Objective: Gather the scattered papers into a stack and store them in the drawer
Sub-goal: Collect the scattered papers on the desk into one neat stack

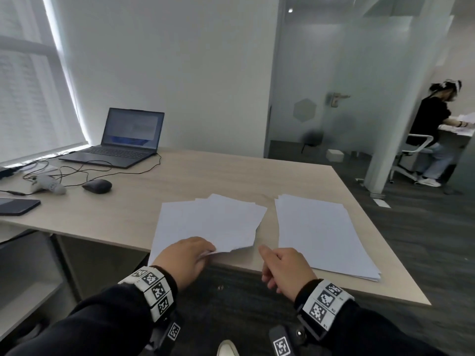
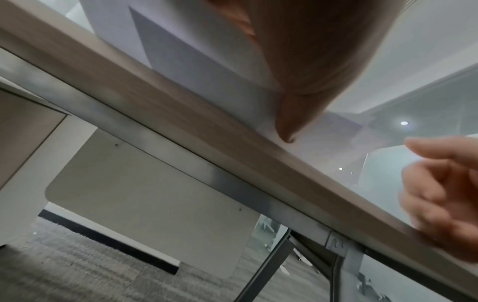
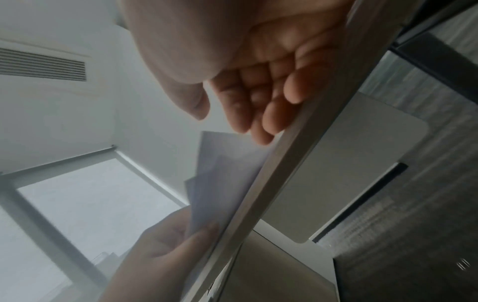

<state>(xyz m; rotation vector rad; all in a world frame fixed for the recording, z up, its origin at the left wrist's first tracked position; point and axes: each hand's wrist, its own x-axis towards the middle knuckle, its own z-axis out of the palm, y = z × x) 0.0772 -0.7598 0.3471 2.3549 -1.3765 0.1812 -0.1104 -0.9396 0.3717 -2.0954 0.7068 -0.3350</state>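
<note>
Several white sheets lie fanned in a loose pile (image 1: 208, 224) at the wooden desk's front edge (image 1: 236, 265). My left hand (image 1: 208, 251) pinches that pile's near edge, which overhangs the desk. In the left wrist view the thumb (image 2: 297, 114) lies on top of the sheets (image 2: 186, 53). A second, neater stack of paper (image 1: 318, 232) lies to the right. My right hand (image 1: 267, 263) hovers at the desk edge between the two piles, its fingers (image 3: 258, 106) loosely curled and holding nothing. The right wrist view shows my left hand (image 3: 165, 245) gripping the fanned sheets (image 3: 225, 179). No drawer is plainly in view.
An open laptop (image 1: 120, 140), a mouse (image 1: 97, 186), cables and a tablet (image 1: 15, 206) occupy the desk's left part. A low cabinet (image 1: 25, 265) stands under the desk at left. Another person (image 1: 431, 134) sits at a far desk on the right.
</note>
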